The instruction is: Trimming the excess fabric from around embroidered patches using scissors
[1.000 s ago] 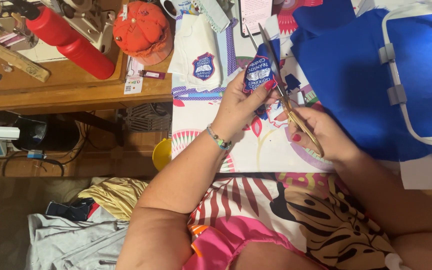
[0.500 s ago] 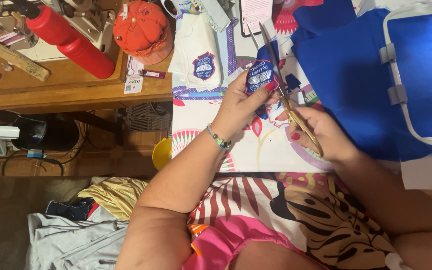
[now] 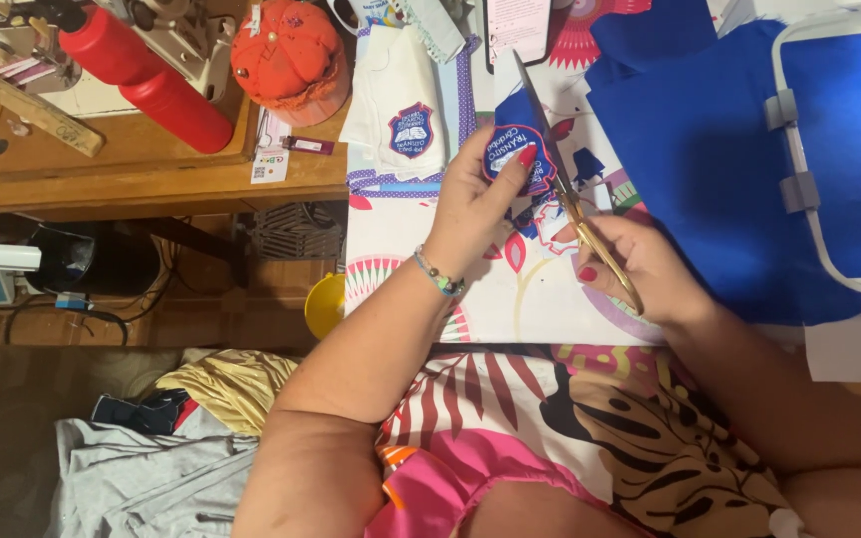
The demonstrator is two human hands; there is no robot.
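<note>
Cluttered sewing corner: wooden desk upper left, patterned cloth-covered desk centre, seen from above. Loose clothes heaped on the floor lower left.

Left hand pinches a blue embroidered patch with red border between thumb and fingers, holding it up just above the patterned cloth. Beaded bracelet on that wrist.

Right hand closed around the gold handles of scissors. Blades point up and away, running along the right edge of the patch and touching it or just beside it; can't tell whether the blades are parted. Red nail polish on both hands.

Around it:
- white garment with a second blue patch sewn on, lying just left of the held patch
- big blue fabric to the right, a white and grey embroidery hoop frame resting on it
- orange cap and two red bottles on the wooden desk, next to a sewing machine base
- wooden ruler at the far left of that desk
- yellow bowl below, between the two desks

Person's lap is covered with bright leaf-print fabric.
</note>
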